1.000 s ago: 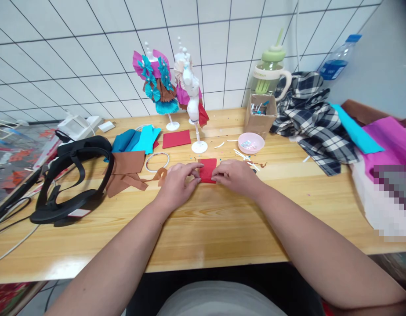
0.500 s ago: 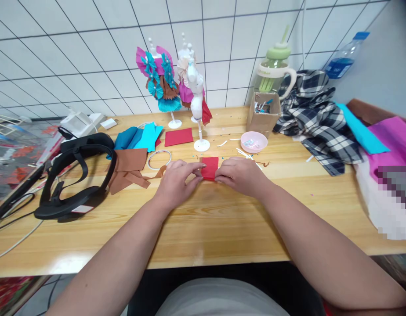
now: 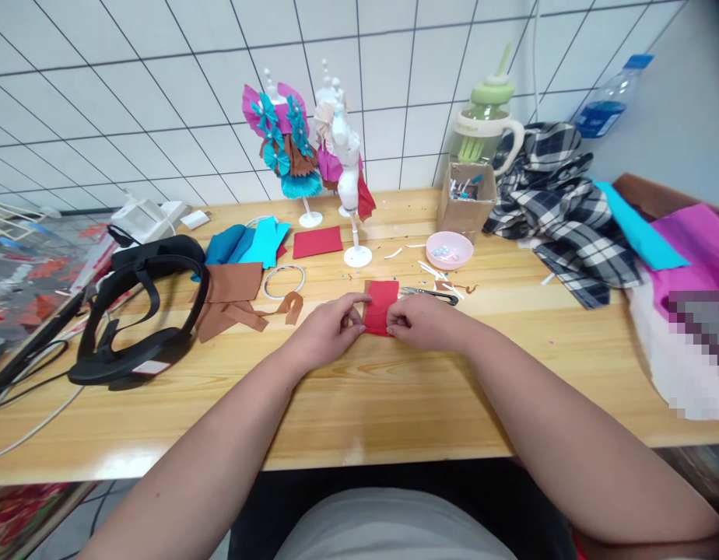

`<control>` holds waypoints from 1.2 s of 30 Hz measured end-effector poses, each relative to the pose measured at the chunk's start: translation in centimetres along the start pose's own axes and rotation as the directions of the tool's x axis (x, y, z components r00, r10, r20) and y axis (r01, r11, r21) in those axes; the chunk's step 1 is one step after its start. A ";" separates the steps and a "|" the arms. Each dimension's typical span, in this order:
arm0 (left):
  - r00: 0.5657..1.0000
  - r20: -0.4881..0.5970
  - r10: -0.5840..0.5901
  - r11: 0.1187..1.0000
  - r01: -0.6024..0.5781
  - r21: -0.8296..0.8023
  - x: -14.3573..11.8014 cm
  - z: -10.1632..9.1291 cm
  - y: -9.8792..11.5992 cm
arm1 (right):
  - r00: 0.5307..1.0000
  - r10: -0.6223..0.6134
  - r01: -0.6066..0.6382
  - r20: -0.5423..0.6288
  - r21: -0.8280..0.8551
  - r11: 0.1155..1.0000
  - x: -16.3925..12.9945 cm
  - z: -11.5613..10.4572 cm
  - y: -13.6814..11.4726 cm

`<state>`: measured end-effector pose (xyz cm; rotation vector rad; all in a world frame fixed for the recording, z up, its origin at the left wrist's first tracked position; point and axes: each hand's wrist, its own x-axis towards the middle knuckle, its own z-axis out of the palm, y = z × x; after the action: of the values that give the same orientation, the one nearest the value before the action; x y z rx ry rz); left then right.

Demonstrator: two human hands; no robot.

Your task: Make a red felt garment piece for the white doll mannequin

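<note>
Since half a second ago your hands have drawn back toward you along the table (image 3: 394, 404), and the red paper (image 3: 380, 308) now shows more of its length above your fingers, standing as an upright strip rather than a small square; the scissors (image 3: 429, 294) beyond your right hand are uncovered too. Going from the left: the black headset (image 3: 138, 311) lies well apart at the table's left end; the brown paper scraps (image 3: 231, 299) and the white ring (image 3: 283, 281) sit near your left wrist, pushed aside, it seems, to keep the middle free. Your left hand (image 3: 327, 334) has thumb and forefinger pinched on the red paper's left lower edge; your right hand (image 3: 429, 323) pinches the right lower edge (the other fingers curled under), so the paper lies flat on the wood between both hands, likely held so for a crease. The pink bowl (image 3: 449, 251) stands behind, within reach.
</note>
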<state>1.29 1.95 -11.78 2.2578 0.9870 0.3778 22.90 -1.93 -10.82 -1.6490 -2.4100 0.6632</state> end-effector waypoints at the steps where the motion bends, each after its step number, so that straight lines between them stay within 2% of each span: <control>1: 1.000 -0.006 -0.011 1.000 0.011 -0.016 0.1 0.1 0.0 | 1.000 0.006 -0.006 -0.008 -0.009 1.000 0.0 0.0 -0.1; 7: 0.998 -0.020 -0.057 0.996 0.056 -0.076 0.4 0.5 -0.1 | 0.999 0.033 -0.034 -0.021 -0.061 0.998 -0.1 0.2 -0.6; 11: 0.997 -0.054 -0.050 0.998 0.051 0.022 0.7 0.9 0.0 | 0.999 0.050 -0.051 -0.006 -0.072 0.996 0.0 0.3 -0.7; 15: 0.994 -0.110 -0.017 0.993 0.029 0.111 0.9 1.1 -0.2 | 0.992 0.124 -0.122 0.006 -0.104 0.987 -0.1 0.1 -0.2; 18: 0.992 -0.125 -0.023 0.988 0.042 0.148 0.8 1.0 -0.3 | 0.989 0.149 -0.149 -0.021 -0.051 0.987 -0.4 -0.5 0.5; 22: 0.991 -0.128 -0.028 0.988 0.048 0.150 0.7 0.8 -0.4 | 0.999 0.028 -0.027 -0.038 0.015 1.000 -0.9 -1.1 0.2; 25: 0.990 -0.135 -0.030 0.990 0.048 0.133 0.6 0.8 -0.4 | 0.998 -0.053 0.051 -0.024 -0.096 0.994 -1.1 -1.0 -0.8; 30: 0.992 -0.122 -0.042 0.993 0.055 0.108 0.6 1.0 -0.4 | 0.999 -0.043 0.041 0.002 -0.286 0.957 -1.1 -0.4 -1.9; 33: 0.991 -0.127 -0.038 0.996 0.048 0.075 0.5 0.9 -0.3 | 0.998 -0.057 0.055 0.003 -0.298 0.953 -1.0 -0.2 -1.8; 36: 0.981 -0.192 0.015 1.000 -0.012 0.018 0.3 0.6 0.1 | 0.998 -0.054 0.044 -0.039 -0.230 0.972 -0.8 -0.1 -1.5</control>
<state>1.85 1.90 -12.13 2.2756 1.0757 0.6048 21.97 -3.08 -10.00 -1.6580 -2.5670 0.3466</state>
